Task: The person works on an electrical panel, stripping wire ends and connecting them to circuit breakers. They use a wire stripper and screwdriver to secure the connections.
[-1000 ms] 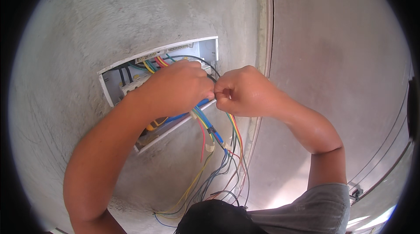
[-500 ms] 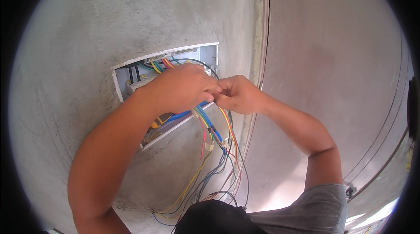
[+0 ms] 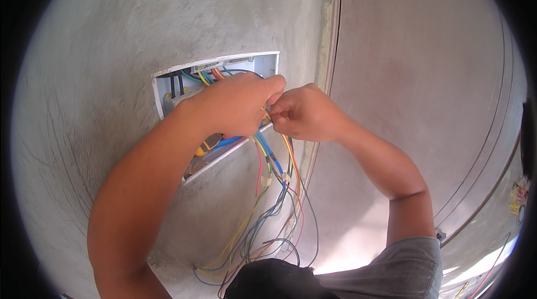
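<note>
My left hand (image 3: 243, 103) is bent in front of an open white electrical box (image 3: 272, 63) set in the wall. Its fingers are curled closed near the box's right side, and what they grip is hidden behind the hand. Close beside it, my right hand (image 3: 306, 113) pinches with thumb and forefinger at a thin wire (image 3: 267, 114) running between the two hands. Yellow, red and green wires (image 3: 216, 73) come from a terminal strip (image 3: 205, 67) at the top of the box. A yellow-and-black tool or part (image 3: 208, 145) shows below my left forearm.
A loose bundle of blue, yellow, red and black wires (image 3: 272, 159) hangs from the box's lower edge toward the floor. Grey breakers (image 3: 178, 97) sit inside at the left. Right of the bare plaster wall (image 3: 100, 47) stands a large brown panel (image 3: 414, 64). A dark rounded shape (image 3: 274, 279) fills the bottom centre.
My fingertips, pressed together before, are slightly apart, with a bit of wire showing between them. My left forefinger and thumb have shifted upward. The whole view has moved a little.
</note>
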{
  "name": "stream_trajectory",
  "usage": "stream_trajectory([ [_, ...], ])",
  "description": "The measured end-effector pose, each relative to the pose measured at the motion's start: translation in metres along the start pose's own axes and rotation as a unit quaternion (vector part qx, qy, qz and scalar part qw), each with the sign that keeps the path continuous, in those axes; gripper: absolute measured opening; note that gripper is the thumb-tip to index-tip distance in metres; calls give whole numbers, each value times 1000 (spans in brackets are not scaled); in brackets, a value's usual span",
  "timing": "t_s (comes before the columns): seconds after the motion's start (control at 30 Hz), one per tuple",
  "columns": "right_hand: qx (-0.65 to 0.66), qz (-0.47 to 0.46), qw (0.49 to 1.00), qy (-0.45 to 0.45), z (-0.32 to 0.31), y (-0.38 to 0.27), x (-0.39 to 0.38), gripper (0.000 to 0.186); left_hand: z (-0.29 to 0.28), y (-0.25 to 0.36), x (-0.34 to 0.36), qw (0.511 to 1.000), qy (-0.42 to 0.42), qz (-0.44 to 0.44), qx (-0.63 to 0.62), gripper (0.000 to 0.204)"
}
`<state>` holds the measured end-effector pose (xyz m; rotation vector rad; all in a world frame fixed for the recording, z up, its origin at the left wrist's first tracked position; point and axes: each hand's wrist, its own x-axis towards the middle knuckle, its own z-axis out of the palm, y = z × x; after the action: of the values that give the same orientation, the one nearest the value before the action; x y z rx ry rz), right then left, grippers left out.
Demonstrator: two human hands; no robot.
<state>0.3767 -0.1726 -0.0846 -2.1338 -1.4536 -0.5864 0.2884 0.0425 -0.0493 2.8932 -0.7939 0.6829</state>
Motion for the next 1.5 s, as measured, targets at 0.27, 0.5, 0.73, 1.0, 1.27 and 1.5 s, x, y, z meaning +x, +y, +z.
stream_trajectory([
  [0.27,-78,-7,997,-16,10,-1,8,12,-2,3,0,999,-14,-23,-20,25],
  [0.5,91,125,988,-25,8,18,3,17,-2,2,0,1000,4,-3,-3,28],
  [0.73,56,26,997,43,-1,5,-16,14,-4,5,1,999,-19,-44,-12,22],
  [1.0,-174,-53,983,30,13,-11,-1,17,-5,7,-2,1000,7,-17,-10,25],
  [1.27,-4,65,997,-32,25,11,5,20,-5,8,-2,1000,-1,-30,-4,19],
  [1.5,154,112,981,33,19,21,-8,17,-5,5,-1,999,-14,-36,-14,19],
])
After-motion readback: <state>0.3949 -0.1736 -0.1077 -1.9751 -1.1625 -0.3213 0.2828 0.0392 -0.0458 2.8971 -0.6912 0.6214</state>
